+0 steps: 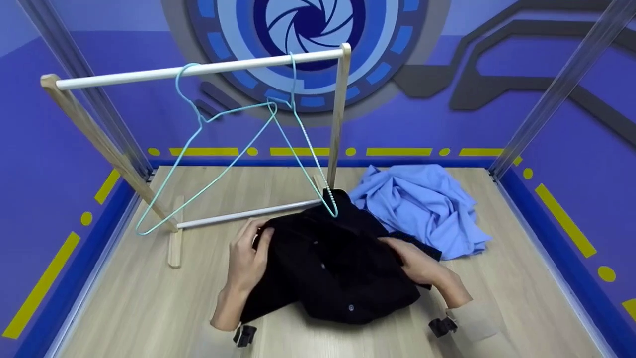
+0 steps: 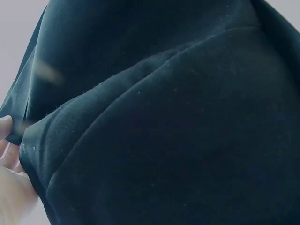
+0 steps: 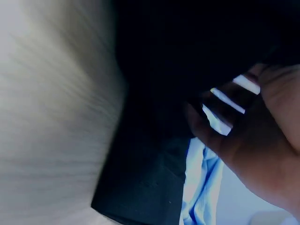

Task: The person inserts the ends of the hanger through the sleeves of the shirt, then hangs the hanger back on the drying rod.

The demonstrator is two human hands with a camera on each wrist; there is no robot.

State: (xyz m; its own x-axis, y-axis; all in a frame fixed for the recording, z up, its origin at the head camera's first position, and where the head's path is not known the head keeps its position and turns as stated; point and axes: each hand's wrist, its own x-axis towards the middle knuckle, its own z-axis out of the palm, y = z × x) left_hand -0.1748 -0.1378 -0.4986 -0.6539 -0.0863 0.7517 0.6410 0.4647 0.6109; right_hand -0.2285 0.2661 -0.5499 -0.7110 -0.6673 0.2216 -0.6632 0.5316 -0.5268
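A black shirt (image 1: 343, 278) with a few small buttons lies bunched at the front middle of the table in the head view. My left hand (image 1: 248, 256) grips its left edge, thumb in front and fingers going behind the cloth. In the left wrist view the black cloth (image 2: 164, 122) fills most of the picture, with the left hand (image 2: 16, 192) at its lower left edge. My right hand (image 1: 417, 261) holds the shirt's right side. Its fingers are partly behind the fabric in the right wrist view, where the right hand (image 3: 253, 145) appears beside a hanging black flap (image 3: 145, 183).
A wooden rack (image 1: 339, 109) with a white rail (image 1: 238, 64) stands at the back left. Two light-blue wire hangers hang on it: a left hanger (image 1: 169, 174) and a right hanger (image 1: 308, 139), whose lower corner overlaps the shirt. A crumpled blue cloth (image 1: 422, 209) lies at the back right.
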